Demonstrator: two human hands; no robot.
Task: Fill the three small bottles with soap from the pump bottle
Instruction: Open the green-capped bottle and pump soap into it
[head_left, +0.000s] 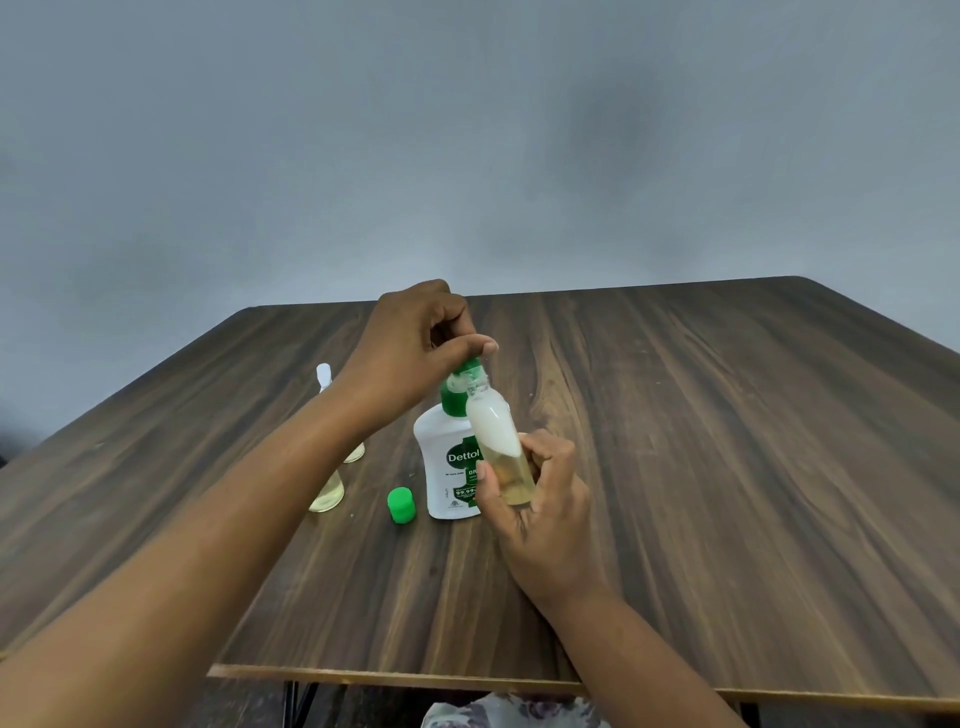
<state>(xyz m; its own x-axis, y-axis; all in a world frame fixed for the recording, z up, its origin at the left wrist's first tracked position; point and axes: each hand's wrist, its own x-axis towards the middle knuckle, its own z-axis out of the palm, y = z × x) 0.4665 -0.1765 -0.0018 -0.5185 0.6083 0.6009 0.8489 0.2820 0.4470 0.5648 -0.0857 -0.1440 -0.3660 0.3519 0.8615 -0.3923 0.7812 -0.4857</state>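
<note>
**Item: filling station, one small bottle in hand**

- Left hand (415, 345): fingers curled over the head of the pump bottle (447, 467), thumb laid across the top. Gripping.
- Right hand (540, 493): clamped round the lower half of the small bottle (500, 447), which is held off the table and tilted, mouth up against the spout. It shows yellowish soap low down and white froth above.

**Risks, as we judge them**

- The mouth is narrow. A slight slip of either hand would send soap down the outside or onto the table (727, 467).
- Froth already stands high. More pumping could push it over the rim before the liquid level rises.
- Nothing steadies the pump bottle's base, so an off-centre press could rock or tip it.

**Surroundings**

- Green cap (401, 505): loose on the table, just left of the pump bottle.
- Near bottle (327, 494) and far bottle (354, 453): left of the cap, both holding yellowish soap and mostly hidden by the left forearm, which crosses above them. A careless elbow could topple them.
- White cap (323, 372): shows above the forearm. We cannot tell which bottle it tops.
</note>
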